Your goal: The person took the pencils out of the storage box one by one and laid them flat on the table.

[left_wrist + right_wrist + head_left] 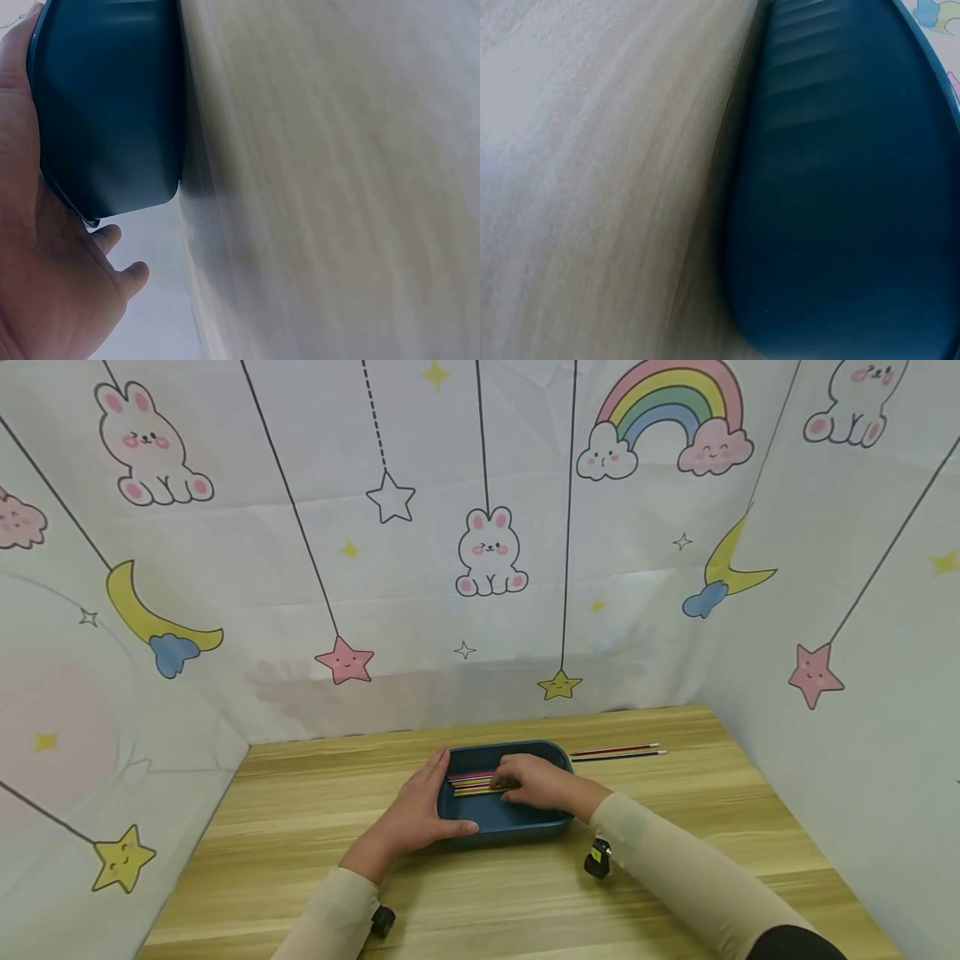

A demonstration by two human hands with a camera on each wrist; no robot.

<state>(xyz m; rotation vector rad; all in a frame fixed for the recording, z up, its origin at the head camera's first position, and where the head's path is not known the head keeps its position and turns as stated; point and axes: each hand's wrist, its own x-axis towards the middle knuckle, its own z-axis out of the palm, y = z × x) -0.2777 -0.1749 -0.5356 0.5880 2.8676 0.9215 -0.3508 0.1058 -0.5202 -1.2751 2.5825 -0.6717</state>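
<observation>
A dark blue tray (pixel 495 835) with raised walls stands on the wooden table. Several thin, colorful pencils (pixel 468 784) lie side by side in it. My left hand (pixel 414 810) rests on the tray's left side, fingers straight along that rim and thumb on the front rim. In the left wrist view this hand (pixel 52 262) lies against the tray's wall (pixel 112 105). My right hand (pixel 536 781) reaches over the right rim, its curled fingers pinching the pencils' right part, which it hides. Only the tray's outer wall (pixel 840 195) and the table show in the right wrist view.
Two more pencils (pixel 618 753) with pale ends lie on the table (pixel 495 902) just right of the tray, behind the right forearm. White cloth walls (pixel 420 602) printed with rabbits, stars and moons surround the table's back and sides.
</observation>
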